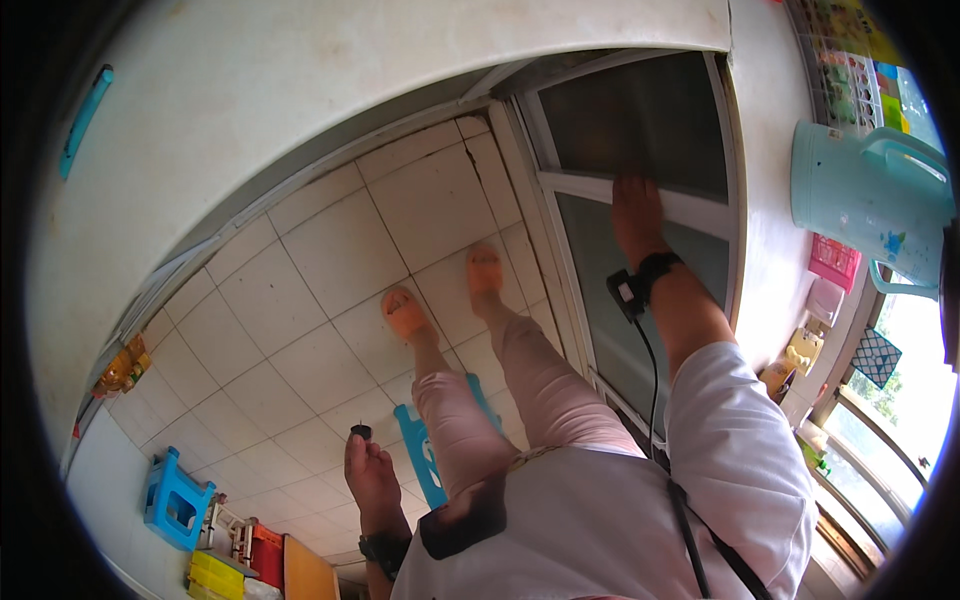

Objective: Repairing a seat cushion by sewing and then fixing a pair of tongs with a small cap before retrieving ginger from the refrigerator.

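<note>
My left hand point(372, 482) is low on the left, raised over the floor, its fingers pinching a small round black piece point(360, 431) like a knob with a thin pin on top. My right hand point(638, 212) reaches out to the dark-panelled door point(640, 125) on the right. Its fingers lie stretched over the pale crossbar point(697, 210) between the two panels, and it holds no loose thing. A black strap with a small box and cable sits on my right wrist.
A white counter point(330, 80) curves across the far side, with a blue pen point(86, 122) on it. A pale blue jug point(865, 190) stands at the right. One blue stool point(176, 500) is at lower left; another point(420, 455) is beside my legs on the tiled floor point(330, 270).
</note>
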`<state>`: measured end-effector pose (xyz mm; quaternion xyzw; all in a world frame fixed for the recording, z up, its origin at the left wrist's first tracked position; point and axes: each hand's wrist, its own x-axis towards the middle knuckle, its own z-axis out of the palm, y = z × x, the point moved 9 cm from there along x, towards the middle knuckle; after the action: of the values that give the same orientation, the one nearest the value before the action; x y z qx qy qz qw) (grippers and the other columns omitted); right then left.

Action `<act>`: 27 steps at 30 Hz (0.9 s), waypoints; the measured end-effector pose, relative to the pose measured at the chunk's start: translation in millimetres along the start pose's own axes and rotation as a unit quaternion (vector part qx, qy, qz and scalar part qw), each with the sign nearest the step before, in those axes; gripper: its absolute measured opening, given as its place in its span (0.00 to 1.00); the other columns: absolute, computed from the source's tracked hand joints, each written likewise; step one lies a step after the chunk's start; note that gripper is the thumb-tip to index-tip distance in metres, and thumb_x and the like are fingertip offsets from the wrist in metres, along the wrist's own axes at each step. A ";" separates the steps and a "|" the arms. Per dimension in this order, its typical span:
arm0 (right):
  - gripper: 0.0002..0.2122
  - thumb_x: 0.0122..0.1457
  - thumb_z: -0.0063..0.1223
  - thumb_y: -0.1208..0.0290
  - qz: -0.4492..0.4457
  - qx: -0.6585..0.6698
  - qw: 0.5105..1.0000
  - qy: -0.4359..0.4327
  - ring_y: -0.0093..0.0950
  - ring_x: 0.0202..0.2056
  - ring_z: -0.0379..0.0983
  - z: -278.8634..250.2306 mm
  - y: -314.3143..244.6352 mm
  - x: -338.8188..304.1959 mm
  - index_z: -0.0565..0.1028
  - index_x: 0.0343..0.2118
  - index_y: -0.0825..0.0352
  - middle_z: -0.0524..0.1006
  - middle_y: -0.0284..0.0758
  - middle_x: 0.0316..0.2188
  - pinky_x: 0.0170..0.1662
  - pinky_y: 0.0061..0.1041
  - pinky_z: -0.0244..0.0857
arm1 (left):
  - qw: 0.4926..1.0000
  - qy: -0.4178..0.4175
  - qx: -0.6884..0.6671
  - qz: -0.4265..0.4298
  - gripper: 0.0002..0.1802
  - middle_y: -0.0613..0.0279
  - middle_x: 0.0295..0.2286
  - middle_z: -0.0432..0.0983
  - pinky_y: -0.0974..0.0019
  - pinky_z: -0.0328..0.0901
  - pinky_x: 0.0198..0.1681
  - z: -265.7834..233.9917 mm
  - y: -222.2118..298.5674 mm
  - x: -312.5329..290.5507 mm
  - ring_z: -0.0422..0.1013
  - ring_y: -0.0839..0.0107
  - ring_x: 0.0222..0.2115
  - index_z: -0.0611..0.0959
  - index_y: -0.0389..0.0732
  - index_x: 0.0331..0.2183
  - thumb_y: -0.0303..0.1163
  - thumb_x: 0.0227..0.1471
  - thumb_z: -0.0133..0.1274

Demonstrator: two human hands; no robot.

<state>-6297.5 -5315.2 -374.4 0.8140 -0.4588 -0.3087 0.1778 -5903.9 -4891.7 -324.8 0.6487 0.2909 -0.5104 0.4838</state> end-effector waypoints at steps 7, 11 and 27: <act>0.18 0.53 0.42 0.69 0.029 0.045 0.978 -0.201 0.33 0.52 0.61 25.2 -12.6 -64.9 0.70 0.47 0.69 0.69 0.40 0.48 0.56 0.34 0.49 | 1.000 0.019 -0.003 0.001 0.11 0.73 0.26 0.68 0.78 0.60 0.30 -7.5 -1.8 0.0 0.64 0.83 0.28 0.75 0.43 0.38 0.35 0.52 0.52; 0.23 0.53 0.38 0.74 0.056 0.106 0.992 0.047 0.41 0.59 0.53 -21.0 5.7 25.5 0.63 0.53 0.73 0.61 0.48 0.56 0.63 0.42 0.39 | 1.000 0.024 0.008 0.004 0.11 0.72 0.27 0.68 0.78 0.60 0.30 -2.5 -8.1 4.0 0.64 0.83 0.28 0.75 0.43 0.38 0.35 0.52 0.53; 0.23 0.52 0.40 0.68 0.084 -0.065 0.983 0.153 0.38 0.56 0.55 -75.6 64.4 139.3 0.65 0.52 0.69 0.65 0.43 0.51 0.59 0.42 0.45 | 0.999 0.045 0.020 0.013 0.13 0.72 0.27 0.66 0.79 0.59 0.30 -3.6 -28.1 -1.5 0.62 0.82 0.28 0.74 0.41 0.38 0.36 0.52 0.53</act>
<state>-6234.1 -5467.3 -328.4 0.7972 -0.4717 -0.1939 0.3231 -5927.5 -4878.0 -332.6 0.6842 0.2939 -0.4800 0.4637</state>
